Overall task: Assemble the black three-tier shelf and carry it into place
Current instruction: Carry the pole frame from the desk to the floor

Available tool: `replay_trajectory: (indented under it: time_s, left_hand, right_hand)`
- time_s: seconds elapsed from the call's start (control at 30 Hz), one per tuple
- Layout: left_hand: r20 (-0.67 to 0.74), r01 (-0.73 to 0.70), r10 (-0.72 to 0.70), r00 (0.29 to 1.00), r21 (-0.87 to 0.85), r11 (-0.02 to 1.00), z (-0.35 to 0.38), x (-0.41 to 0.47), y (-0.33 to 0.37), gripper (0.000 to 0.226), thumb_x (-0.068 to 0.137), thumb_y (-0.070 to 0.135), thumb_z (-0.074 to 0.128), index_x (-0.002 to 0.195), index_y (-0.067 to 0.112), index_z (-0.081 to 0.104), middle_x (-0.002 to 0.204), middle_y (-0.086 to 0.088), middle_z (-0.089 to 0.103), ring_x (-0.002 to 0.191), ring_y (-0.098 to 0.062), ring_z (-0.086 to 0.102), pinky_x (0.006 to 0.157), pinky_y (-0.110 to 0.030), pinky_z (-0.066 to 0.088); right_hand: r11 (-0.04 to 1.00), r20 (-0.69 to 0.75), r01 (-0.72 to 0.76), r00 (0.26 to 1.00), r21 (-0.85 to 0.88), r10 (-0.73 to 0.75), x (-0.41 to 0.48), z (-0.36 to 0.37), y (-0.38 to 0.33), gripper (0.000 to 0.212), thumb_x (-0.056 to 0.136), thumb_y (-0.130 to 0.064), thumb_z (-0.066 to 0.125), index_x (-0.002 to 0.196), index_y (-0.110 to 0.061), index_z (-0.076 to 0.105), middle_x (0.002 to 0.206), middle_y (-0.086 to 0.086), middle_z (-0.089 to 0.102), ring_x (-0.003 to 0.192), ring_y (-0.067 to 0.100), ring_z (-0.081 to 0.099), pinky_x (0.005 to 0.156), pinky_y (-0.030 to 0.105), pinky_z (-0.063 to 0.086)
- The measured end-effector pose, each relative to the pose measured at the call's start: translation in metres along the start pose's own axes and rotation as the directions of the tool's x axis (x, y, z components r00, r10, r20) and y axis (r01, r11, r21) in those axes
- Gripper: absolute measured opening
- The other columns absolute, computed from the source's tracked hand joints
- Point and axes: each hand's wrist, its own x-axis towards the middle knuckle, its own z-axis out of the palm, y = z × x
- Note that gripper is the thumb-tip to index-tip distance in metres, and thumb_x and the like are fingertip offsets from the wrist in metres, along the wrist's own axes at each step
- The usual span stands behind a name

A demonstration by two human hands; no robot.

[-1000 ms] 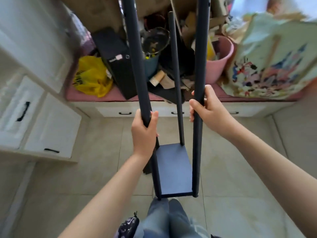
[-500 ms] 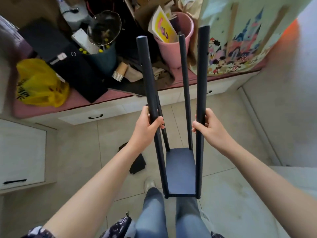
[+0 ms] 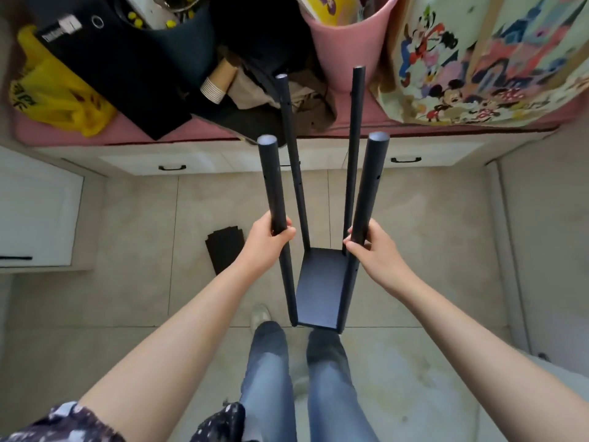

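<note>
The black shelf frame stands upright in front of my legs: four black round posts rising from one black board (image 3: 320,287) at the bottom. My left hand (image 3: 266,245) grips the near left post (image 3: 272,183) about halfway up. My right hand (image 3: 371,247) grips the near right post (image 3: 371,183) at the same height. The two far posts (image 3: 353,138) stand behind, their tops free. No other tiers are fitted between the posts. A second black board (image 3: 224,248) lies flat on the tiled floor to the left of the frame.
A low white drawer cabinet (image 3: 197,161) with a pink top runs across the back, piled with a yellow bag (image 3: 60,100), a black case (image 3: 114,74), a pink bucket (image 3: 347,43) and a cartoon-print bag (image 3: 478,59). White cabinets (image 3: 38,215) stand left; a wall (image 3: 548,234) stands right.
The view has tilted down and the post tops have come into sight. The frame sits lower and nearer my legs. Both hands keep their grips on the near posts.
</note>
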Motion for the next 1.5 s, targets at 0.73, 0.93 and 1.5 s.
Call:
replay_trajectory:
  time_s: [0.73,0.93,1.5]
  left_hand:
    - [-0.188,0.186,-0.144,0.972,0.226,0.956,0.049,0.118,-0.183,0.02,0.092,0.009,0.071,0.11,0.018,0.07,0.093,0.01,0.065,0.087,-0.005,0.059,0.078,-0.018,0.045]
    - [-0.234,0.217,-0.176,0.956,0.163,0.962,0.057,0.119,-0.215,0.02,0.094,0.006,0.068,0.111,0.015,0.072,0.089,0.014,0.063,0.084,-0.006,0.059,0.073,-0.021,0.046]
    - [-0.113,0.175,-0.168,0.979,0.055,0.983,0.083,0.075,-0.275,0.036,0.095,0.004,0.067,0.13,0.012,0.065,0.122,-0.001,0.067,0.109,-0.015,0.063,0.081,0.004,0.04]
  right_hand:
    - [0.988,-0.109,-0.054,0.993,-0.147,0.038,0.151,0.094,0.131,0.034,0.076,0.011,0.07,0.086,-0.022,0.068,0.088,-0.012,0.067,0.092,0.013,0.063,0.078,0.017,0.044]
    - [0.987,-0.192,-0.048,0.981,-0.151,0.018,0.152,0.117,0.149,0.032,0.079,0.011,0.065,0.088,-0.019,0.069,0.08,-0.014,0.063,0.078,0.006,0.056,0.067,-0.001,0.039]
    - [0.992,-0.09,-0.113,0.99,-0.065,0.107,0.11,0.13,0.202,0.036,0.084,0.01,0.062,0.101,-0.019,0.075,0.094,-0.011,0.072,0.089,0.01,0.065,0.072,0.004,0.043]
